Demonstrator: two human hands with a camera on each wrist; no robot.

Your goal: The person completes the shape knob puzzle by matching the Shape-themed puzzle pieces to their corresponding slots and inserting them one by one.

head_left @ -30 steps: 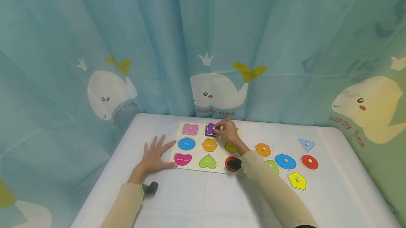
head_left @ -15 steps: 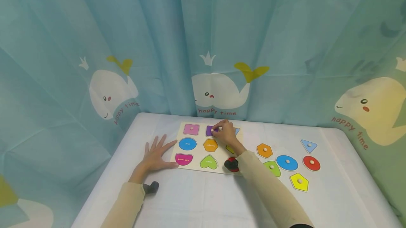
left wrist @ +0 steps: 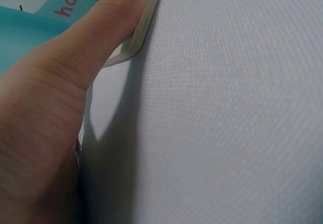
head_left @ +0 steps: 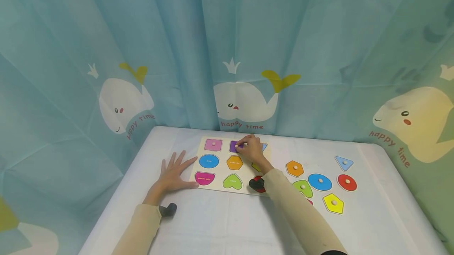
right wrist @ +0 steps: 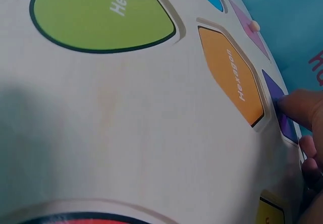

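Observation:
My right hand [head_left: 252, 150] pinches the knob of a purple square puzzle piece [head_left: 232, 147], which lies within its matching recess at the back middle of the puzzle board [head_left: 218, 171]. In the right wrist view the thumb presses near this purple piece [right wrist: 273, 87], beside the orange Hexagon recess [right wrist: 232, 75]. A pink rectangular piece [head_left: 213, 144] with a knob sits in the board's back left. My left hand [head_left: 173, 176] is spread flat at the board's left side, thumb and a fingertip touching its edge. The left wrist view shows the thumb [left wrist: 108, 19] on the board's corner.
Loose knobbed pieces lie right of the board: orange hexagon [head_left: 294, 168], green heart [head_left: 302, 187], blue oval [head_left: 320, 182], red circle [head_left: 347, 183], yellow pentagon [head_left: 333, 203] and blue triangle [head_left: 344, 163]. A pink piece [head_left: 310, 202] is mostly hidden by the right sleeve. A curtain [head_left: 177, 69] hangs behind the table.
The purple square has moved slightly left, from lying askew over its recess to lining up inside it, with my right hand still on its knob. The left hand has stayed in place.

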